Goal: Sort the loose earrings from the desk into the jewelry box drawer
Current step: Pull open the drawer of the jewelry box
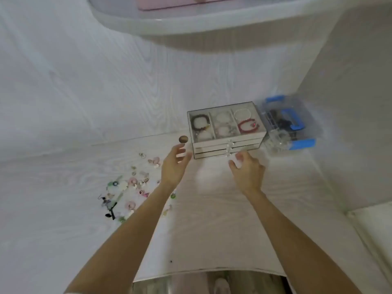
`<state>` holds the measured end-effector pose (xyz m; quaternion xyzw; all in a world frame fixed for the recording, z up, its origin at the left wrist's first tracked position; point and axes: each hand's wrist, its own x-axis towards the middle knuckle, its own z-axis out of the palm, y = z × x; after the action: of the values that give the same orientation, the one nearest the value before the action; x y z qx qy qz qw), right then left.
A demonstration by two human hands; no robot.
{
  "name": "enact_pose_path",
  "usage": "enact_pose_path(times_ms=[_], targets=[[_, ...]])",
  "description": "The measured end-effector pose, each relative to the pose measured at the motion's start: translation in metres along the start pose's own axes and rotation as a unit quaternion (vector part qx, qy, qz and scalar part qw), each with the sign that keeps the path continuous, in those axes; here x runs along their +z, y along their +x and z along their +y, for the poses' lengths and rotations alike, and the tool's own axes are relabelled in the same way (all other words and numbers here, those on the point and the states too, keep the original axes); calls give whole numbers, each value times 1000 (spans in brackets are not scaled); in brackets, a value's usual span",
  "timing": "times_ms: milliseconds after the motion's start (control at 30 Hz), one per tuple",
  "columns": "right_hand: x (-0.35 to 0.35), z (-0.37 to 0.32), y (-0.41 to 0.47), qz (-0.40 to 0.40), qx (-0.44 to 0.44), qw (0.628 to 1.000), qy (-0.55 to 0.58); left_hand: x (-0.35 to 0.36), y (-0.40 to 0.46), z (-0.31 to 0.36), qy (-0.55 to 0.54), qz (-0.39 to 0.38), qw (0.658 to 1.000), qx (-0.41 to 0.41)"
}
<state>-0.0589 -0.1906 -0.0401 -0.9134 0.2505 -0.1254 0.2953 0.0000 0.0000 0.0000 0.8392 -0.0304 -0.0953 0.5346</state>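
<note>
You are reaching both spread, empty hands, left hand [176, 164] and right hand [247, 168], toward the closed glass-topped white jewelry box [227, 129]; next, probably pulling a crystal-knobbed drawer [229, 147] open.

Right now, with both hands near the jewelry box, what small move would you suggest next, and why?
Probably bring the right hand forward to the drawer knobs and pull one drawer open: the jewelry box drawers look closed, both hands are empty, and the loose earrings lie on the desk.
</note>
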Motion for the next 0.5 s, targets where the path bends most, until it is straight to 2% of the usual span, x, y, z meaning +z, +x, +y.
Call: enact_pose_path(times_ms=[133,333,500], targets=[[24,-3,22,0,64,998,-11,19,26,-4,-1,-33,999,-14],[48,0,38,31,119,992,-11,32,46,-10,50,29,998,-4],[48,3,33,49,120,992,-7,33,51,-21,24,29,999,-1]])
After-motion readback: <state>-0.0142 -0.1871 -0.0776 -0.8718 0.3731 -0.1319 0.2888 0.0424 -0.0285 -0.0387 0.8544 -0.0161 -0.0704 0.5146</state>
